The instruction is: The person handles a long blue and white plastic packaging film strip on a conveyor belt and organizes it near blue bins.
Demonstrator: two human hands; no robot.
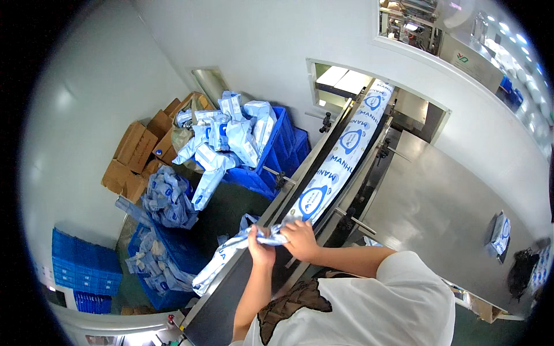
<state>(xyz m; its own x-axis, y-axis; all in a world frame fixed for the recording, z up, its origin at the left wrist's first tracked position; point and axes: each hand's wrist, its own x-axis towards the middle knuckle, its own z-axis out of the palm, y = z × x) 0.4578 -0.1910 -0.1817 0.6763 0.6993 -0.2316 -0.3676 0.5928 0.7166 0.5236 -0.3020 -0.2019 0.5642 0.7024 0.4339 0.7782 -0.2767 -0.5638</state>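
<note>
Gripping the printed film strip (323, 184), both the left hand (261, 245) and right hand (299, 237) close around its gathered end. Film trailing beyond the left hand may snag the conveyor (242, 288) edge.

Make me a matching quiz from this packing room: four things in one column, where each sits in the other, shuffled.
Things:
1. Printed film strip
2. Cardboard boxes
3. Single white-and-blue package
4. Left hand

Places:
A. On the steel table
B. Heaped by the wall on the left
C. Along the conveyor
D. Gripping the bunched end of the strip

Pairs: 1-C, 2-B, 3-A, 4-D
</note>
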